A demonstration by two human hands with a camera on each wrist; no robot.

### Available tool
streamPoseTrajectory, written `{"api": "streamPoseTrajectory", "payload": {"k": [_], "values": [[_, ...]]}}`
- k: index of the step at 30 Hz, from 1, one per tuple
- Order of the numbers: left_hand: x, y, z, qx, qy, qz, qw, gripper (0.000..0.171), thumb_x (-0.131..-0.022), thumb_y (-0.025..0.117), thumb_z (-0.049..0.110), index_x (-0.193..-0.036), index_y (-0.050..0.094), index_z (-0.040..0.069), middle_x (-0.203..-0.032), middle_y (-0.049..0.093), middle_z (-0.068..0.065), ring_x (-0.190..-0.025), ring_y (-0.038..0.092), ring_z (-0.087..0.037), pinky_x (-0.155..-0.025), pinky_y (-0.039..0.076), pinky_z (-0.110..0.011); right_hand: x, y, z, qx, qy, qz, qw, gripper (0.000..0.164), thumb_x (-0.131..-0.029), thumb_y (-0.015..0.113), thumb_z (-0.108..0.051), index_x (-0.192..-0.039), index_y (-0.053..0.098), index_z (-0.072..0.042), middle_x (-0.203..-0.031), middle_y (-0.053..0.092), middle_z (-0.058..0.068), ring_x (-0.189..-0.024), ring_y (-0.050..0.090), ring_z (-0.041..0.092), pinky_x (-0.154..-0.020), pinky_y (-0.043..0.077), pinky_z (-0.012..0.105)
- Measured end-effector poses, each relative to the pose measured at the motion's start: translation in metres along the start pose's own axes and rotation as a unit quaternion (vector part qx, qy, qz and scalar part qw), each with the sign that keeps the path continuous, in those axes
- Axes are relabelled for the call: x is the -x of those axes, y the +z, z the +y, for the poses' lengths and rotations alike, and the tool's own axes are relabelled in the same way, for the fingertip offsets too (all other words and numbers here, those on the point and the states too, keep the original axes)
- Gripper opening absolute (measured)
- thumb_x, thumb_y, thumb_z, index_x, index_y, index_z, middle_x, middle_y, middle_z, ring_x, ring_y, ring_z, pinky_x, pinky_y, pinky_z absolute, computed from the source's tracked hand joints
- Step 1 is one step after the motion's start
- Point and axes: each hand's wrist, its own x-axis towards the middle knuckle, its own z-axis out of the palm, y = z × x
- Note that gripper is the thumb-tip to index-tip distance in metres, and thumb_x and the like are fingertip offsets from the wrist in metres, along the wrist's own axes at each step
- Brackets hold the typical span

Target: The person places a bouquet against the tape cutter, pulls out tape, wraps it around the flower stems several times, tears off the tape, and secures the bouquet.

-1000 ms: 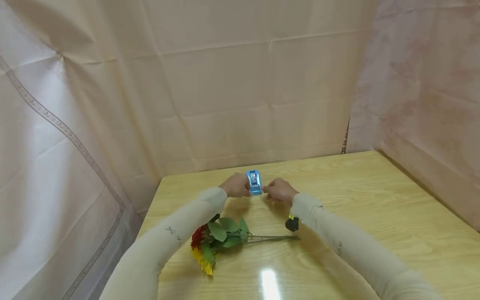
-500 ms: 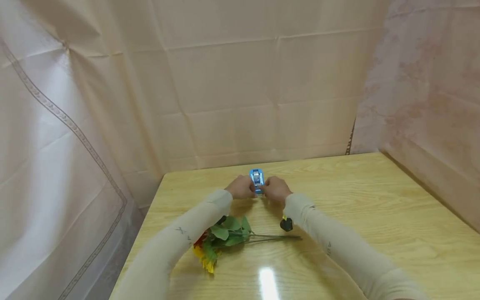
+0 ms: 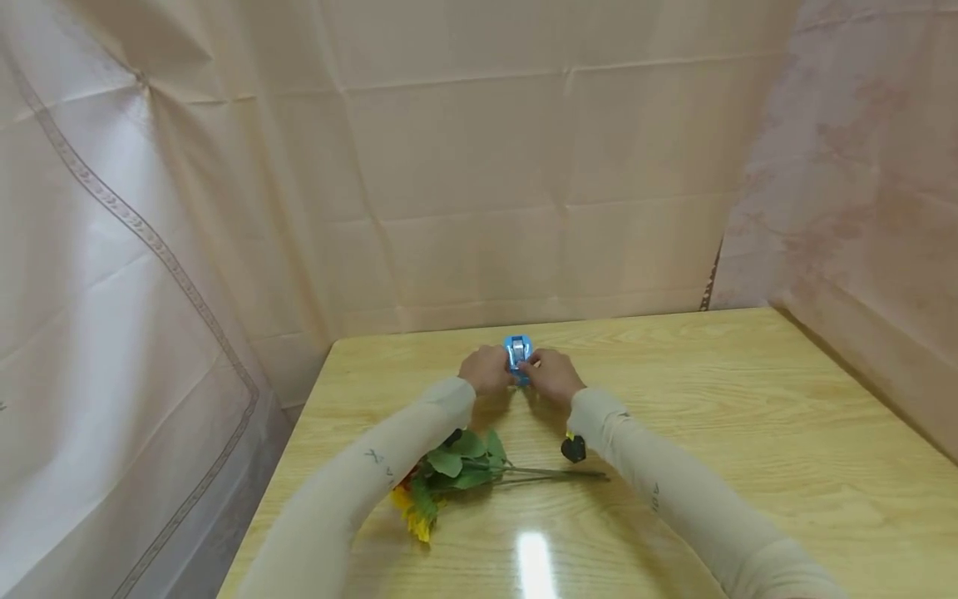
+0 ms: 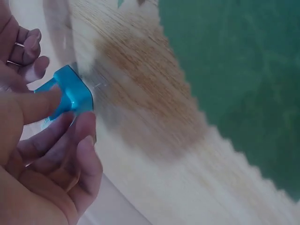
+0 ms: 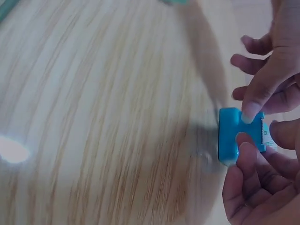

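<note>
Steadying a blue tape dispenser point(image 3: 517, 353) over the desk point(image 3: 688, 399) near its far edge, your left grip point(image 3: 484, 370) is pinching it firmly; your right grip point(image 3: 552, 374) is curling about the serrated cutter point(image 5: 261, 130), whether holding tape you cannot tell. A hard sideways tug is risking twisting it loose, a slip cutting skin. A bunch of flowers point(image 3: 467, 478) is lying nearer you.

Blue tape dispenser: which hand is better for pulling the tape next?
Probably the right hand: it reaches over the blue tape dispenser's near end, while the left hand holds the left side.
</note>
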Motion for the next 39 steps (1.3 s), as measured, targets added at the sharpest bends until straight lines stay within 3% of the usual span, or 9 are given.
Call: {"api": "streamPoseTrajectory", "payload": {"k": [6,9,16,23,28,30,33,36,39], "values": [[-0.003,-0.001,-0.003,0.018,-0.012,0.002,0.9998,0.014,-0.094,0.078,0.023,-0.090,0.076,0.009,-0.088,0.073,-0.001,-0.075,0.064,-0.015,-0.063,0.052,-0.032,-0.005,-0.002,-0.002,-0.088,0.062,-0.011,0.994,0.031,-0.105,0.059,-0.028,-0.102,0.072,0.001,-0.077,0.066,0.005,-0.059,0.049,0.014,-0.056,0.041,0.027],[-0.006,-0.004,-0.005,0.027,-0.004,-0.001,0.9996,0.012,-0.094,0.078,0.022,-0.093,0.078,0.010,-0.092,0.075,-0.001,-0.080,0.066,-0.016,-0.068,0.054,-0.033,-0.009,-0.002,-0.002,-0.083,0.076,-0.002,0.994,0.028,-0.104,0.061,-0.026,-0.099,0.071,-0.001,-0.076,0.065,0.004,-0.059,0.047,0.013,-0.056,0.040,0.027],[-0.010,-0.010,-0.005,0.023,0.013,-0.011,0.9996,0.009,-0.091,0.081,0.019,-0.093,0.082,0.010,-0.094,0.076,0.000,-0.086,0.067,-0.017,-0.077,0.055,-0.034,-0.014,0.004,-0.003,-0.084,0.093,0.024,0.992,0.024,-0.100,0.067,-0.021,-0.086,0.070,-0.002,-0.080,0.060,0.003,-0.076,0.052,0.018,-0.062,0.041,0.028],[-0.014,-0.006,-0.007,0.014,0.009,0.002,0.9999,0.011,-0.090,0.082,0.020,-0.095,0.083,0.010,-0.093,0.077,0.001,-0.088,0.069,-0.017,-0.079,0.056,-0.034,-0.014,0.005,-0.011,-0.068,0.081,0.030,0.994,0.040,-0.098,0.063,-0.019,-0.061,0.051,-0.011,-0.058,0.044,-0.001,-0.058,0.043,0.015,-0.053,0.035,0.028],[-0.014,-0.004,-0.006,0.007,-0.006,0.002,1.0000,0.012,-0.089,0.083,0.022,-0.096,0.083,0.013,-0.097,0.077,0.002,-0.094,0.069,-0.018,-0.083,0.056,-0.036,-0.013,0.001,-0.017,-0.109,0.115,0.023,0.987,0.024,-0.096,0.061,-0.016,-0.075,0.056,-0.005,-0.068,0.048,0.001,-0.057,0.042,0.014,-0.052,0.036,0.027],[-0.014,-0.004,-0.006,0.003,-0.012,0.002,0.9999,0.012,-0.088,0.084,0.024,-0.096,0.083,0.014,-0.098,0.077,0.002,-0.094,0.069,-0.018,-0.083,0.056,-0.037,-0.012,-0.002,-0.019,-0.161,0.134,0.008,0.978,0.016,-0.098,0.060,-0.013,-0.088,0.059,0.000,-0.073,0.049,0.003,-0.055,0.040,0.012,-0.051,0.035,0.026],[-0.013,-0.003,-0.006,-0.004,-0.020,0.004,0.9998,0.013,-0.088,0.084,0.025,-0.095,0.083,0.015,-0.100,0.077,0.002,-0.093,0.069,-0.018,-0.081,0.056,-0.037,-0.012,-0.008,-0.021,-0.264,0.172,-0.032,0.948,0.013,-0.101,0.059,-0.010,-0.097,0.059,0.003,-0.070,0.049,0.001,-0.050,0.034,0.009,-0.048,0.031,0.024],[-0.013,-0.004,-0.006,0.007,-0.026,0.005,0.9996,0.013,-0.088,0.084,0.024,-0.095,0.083,0.014,-0.103,0.077,0.000,-0.094,0.069,-0.019,-0.082,0.056,-0.038,-0.013,-0.014,-0.022,-0.322,0.216,-0.069,0.919,0.015,-0.102,0.058,-0.009,-0.089,0.059,-0.002,-0.060,0.047,-0.002,-0.047,0.031,0.005,-0.045,0.027,0.021],[-0.015,-0.005,-0.004,0.024,-0.029,0.005,0.9993,0.015,-0.088,0.084,0.027,-0.094,0.083,0.013,-0.102,0.077,0.000,-0.095,0.069,-0.019,-0.083,0.056,-0.038,-0.013,-0.020,-0.020,-0.337,0.242,-0.085,0.906,0.018,-0.103,0.057,-0.009,-0.085,0.056,-0.006,-0.059,0.046,-0.004,-0.049,0.032,0.005,-0.047,0.026,0.020]]}}
